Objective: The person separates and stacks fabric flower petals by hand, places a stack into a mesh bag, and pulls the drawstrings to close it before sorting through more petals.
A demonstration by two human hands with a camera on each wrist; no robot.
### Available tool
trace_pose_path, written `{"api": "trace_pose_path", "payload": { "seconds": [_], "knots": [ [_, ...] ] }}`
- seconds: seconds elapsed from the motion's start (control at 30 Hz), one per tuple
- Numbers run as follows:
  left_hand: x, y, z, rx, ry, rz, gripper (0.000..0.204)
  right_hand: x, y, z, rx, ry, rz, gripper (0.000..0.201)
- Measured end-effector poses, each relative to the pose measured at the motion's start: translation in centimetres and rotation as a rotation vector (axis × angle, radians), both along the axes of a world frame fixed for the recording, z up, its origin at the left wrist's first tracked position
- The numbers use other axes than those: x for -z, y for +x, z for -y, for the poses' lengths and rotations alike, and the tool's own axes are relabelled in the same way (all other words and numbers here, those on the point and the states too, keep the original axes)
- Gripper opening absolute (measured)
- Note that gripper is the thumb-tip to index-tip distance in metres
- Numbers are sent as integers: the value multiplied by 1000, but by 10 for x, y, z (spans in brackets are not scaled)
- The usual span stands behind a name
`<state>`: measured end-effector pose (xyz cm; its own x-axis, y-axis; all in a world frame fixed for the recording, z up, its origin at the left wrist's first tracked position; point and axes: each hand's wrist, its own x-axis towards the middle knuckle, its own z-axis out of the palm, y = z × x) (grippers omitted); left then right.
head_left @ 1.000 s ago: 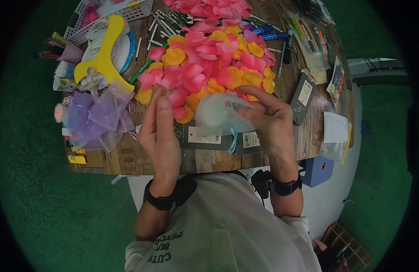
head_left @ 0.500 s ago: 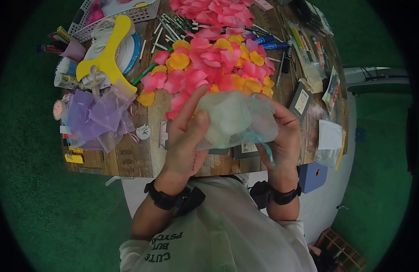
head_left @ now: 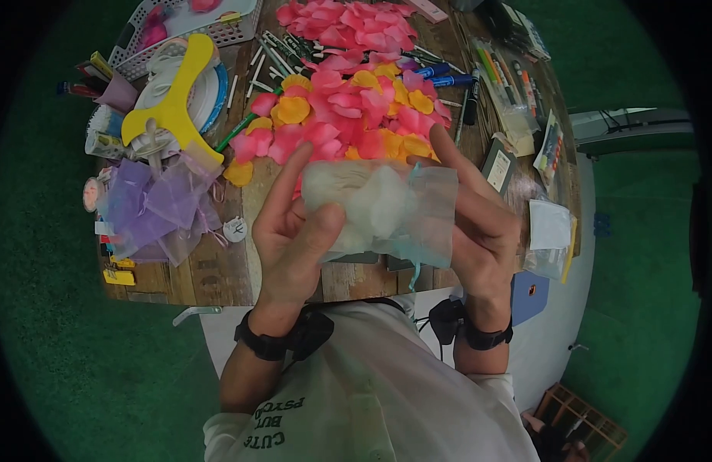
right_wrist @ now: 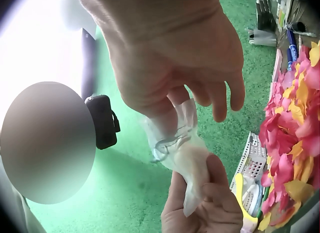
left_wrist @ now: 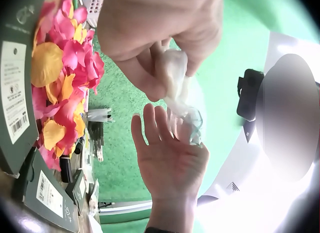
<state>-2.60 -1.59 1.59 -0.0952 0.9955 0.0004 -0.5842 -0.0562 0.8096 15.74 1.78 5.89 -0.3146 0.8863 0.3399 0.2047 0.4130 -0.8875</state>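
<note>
A sheer pale drawstring pouch (head_left: 433, 202) with a light-blue ribbon (head_left: 415, 271) is held up between both hands, over the table's near edge. Something whitish and rounded (head_left: 348, 189) shows through its mesh. My left hand (head_left: 290, 231) pinches the filled end between thumb and fingers, as the left wrist view also shows. At the pouch's mouth is my right hand (head_left: 483, 239); its thumb lies within or behind the sheer mesh. In the right wrist view the outer fingers (right_wrist: 218, 100) of that hand extend straight, away from the pouch.
Pink and yellow petals (head_left: 348, 108) are heaped across the table. Purple mesh pouches (head_left: 160, 204) lie at left, beside a yellow three-armed piece (head_left: 179, 100) and a white basket (head_left: 237, 29). Blue markers (head_left: 452, 80), a dark tagged box (head_left: 498, 165) and plastic packets (head_left: 549, 225) lie on the right.
The left hand has come over to the pouch and now pinches its filled end. The pouch has turned mouth-rightward, and the right hand's fingers have loosened and spread at that end.
</note>
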Motion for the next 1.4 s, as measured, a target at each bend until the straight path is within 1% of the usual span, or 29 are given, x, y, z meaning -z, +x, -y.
{"api": "trace_pose_path", "payload": {
  "seconds": [0.03, 0.17, 0.23, 0.27, 0.33, 0.37, 0.4, 0.43, 0.47, 0.53, 0.57, 0.6, 0.63, 0.67, 0.73, 0.8, 0.87, 0.93, 1.07, 1.1, 1.13, 1.2, 1.23, 1.3, 1.37, 1.4],
  "knots": [
    [-1, -1, 0, -5, 1, 1, 69, -2, -1, -1, 3, -79, -16, 25],
    [1, -2, 3, 52, 47, -45, 72, -4, -3, 3, -79, -173, 59, 24],
    [2, -3, 3, 62, 65, -47, 73, 1, 1, 5, -93, -339, -153, 25],
    [2, -4, 3, 97, 78, -53, 73, 0, -1, 5, -95, -341, -152, 25],
    [2, -7, 4, 130, 89, -57, 73, -5, -8, 7, 37, -441, -268, 27],
    [2, -9, 4, 190, 77, -54, 71, -5, -7, 7, 37, -444, -266, 27],
    [3, -11, 5, 251, 63, -51, 70, -3, -6, 7, 51, -486, -314, 27],
    [3, -13, 5, 248, 60, -50, 70, -2, -6, 7, 63, -528, -362, 27],
    [3, -15, 5, 258, 72, -78, 66, -1, -6, 6, 60, -532, -360, 27],
    [3, -15, 5, 264, 80, -104, 63, -1, -5, 5, 17, -606, -515, 26],
    [3, -14, 4, 222, 62, -151, 60, 0, -4, 5, 15, -610, -512, 26],
    [2, -13, 3, 183, 46, -199, 57, 2, -3, 4, -40, -629, -560, 26],
    [0, -12, 3, 183, 46, -197, 57, 3, -1, 2, -95, -645, -608, 26],
    [-2, -12, 3, 172, 35, -200, 55, 3, 1, 0, -94, -644, -607, 26],
    [-5, -12, 3, 164, 23, -204, 53, 6, 4, -4, -204, -677, -548, 29],
    [-8, -11, 3, 141, 59, -265, 52, 14, 4, -6, -213, -679, -505, 28],
    [-11, -10, 4, 143, 63, -265, 51, 15, 2, -6, -220, -679, -461, 28],
    [-12, -9, 4, 145, 67, -266, 50, 10, -6, -2, -106, -696, -441, 25],
    [-9, -7, 1, 97, 74, -432, 46, 9, -10, 0, -61, -627, -390, 23],
    [-8, -7, 1, 67, 96, -495, 44, 10, -10, 0, -84, -599, -351, 24],
    [-7, -6, 0, 67, 98, -496, 44, 10, -10, 0, -107, -571, -312, 25],
    [-5, -3, 1, -28, 104, -657, 41, 9, -12, 0, -114, -561, -305, 25],
    [-6, -3, 0, -26, 105, -658, 41, 8, -13, 0, -122, -552, -298, 25],
    [-9, -4, 0, -9, 215, -740, 40, 10, -17, 1, -116, -508, -311, 26],
    [-11, 0, 1, -9, 181, -698, 40, 13, -20, 1, -113, -463, -322, 27],
    [-12, 2, 2, -10, 148, -654, 39, 15, -20, 0, -101, -368, -255, 26]
  ]
}}
